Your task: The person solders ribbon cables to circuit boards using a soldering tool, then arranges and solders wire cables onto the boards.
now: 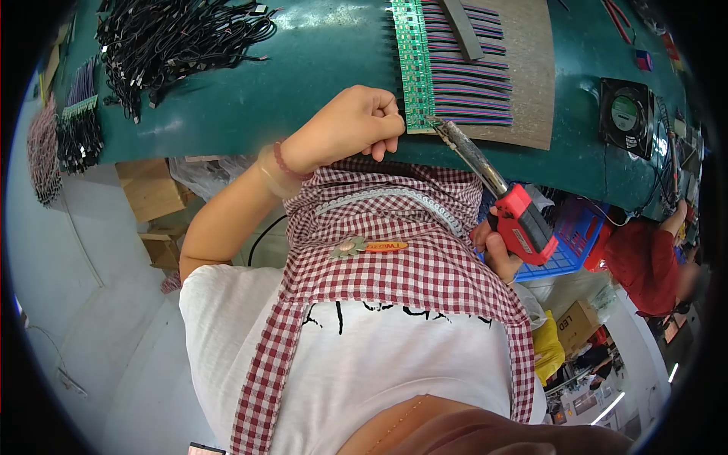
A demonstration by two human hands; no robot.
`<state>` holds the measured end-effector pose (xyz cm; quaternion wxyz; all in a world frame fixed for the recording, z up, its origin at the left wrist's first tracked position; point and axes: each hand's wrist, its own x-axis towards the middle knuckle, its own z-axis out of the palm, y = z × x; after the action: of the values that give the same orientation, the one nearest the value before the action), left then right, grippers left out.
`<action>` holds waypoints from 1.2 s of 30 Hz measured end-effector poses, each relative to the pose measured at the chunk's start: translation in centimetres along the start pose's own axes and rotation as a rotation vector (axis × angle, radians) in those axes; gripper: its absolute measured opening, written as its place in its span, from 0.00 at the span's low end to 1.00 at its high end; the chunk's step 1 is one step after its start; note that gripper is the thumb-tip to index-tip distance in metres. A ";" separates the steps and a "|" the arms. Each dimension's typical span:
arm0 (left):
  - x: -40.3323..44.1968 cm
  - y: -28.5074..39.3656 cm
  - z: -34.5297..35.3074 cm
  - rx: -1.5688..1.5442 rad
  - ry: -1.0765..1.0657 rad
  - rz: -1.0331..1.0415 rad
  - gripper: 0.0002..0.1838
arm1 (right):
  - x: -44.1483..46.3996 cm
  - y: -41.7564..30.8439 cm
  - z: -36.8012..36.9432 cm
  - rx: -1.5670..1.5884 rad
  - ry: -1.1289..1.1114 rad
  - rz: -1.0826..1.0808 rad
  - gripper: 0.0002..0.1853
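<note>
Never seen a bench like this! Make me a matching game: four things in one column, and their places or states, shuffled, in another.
Things
1. soldering iron
2. green circuit boards
3. heap of black cables
4. black square device

Places or states
A. on the green tabletop, left of the boards
B. to the right of the brown sheet
C. held in the person's right hand
D. in a strip, with rows of coloured wires beside it

Pairs: 1-C, 2-D, 3-A, 4-B

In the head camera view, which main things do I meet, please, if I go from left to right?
Pink wire bundle → black cable pile → green circuit boards → soldering iron → square black object, seemingly a fan.
</note>
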<state>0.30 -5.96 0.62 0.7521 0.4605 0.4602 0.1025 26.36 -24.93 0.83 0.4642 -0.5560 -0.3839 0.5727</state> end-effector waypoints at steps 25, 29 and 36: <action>-2.4 -0.3 -12.9 1.385 1.108 0.499 0.21 | 5.2 -3.8 1.1 0.347 0.143 -0.265 0.19; -3.6 -0.2 -11.4 1.399 0.994 0.448 0.17 | 5.0 -4.4 0.9 0.365 0.203 -0.269 0.19; -5.6 1.5 -11.4 1.171 1.049 0.698 0.16 | 6.3 -4.7 0.2 0.379 0.194 -0.313 0.17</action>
<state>-11.34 -1.54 3.39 0.0089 0.7825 0.5592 0.2736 26.93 -17.55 3.57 0.6777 -0.4450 -0.3048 0.4998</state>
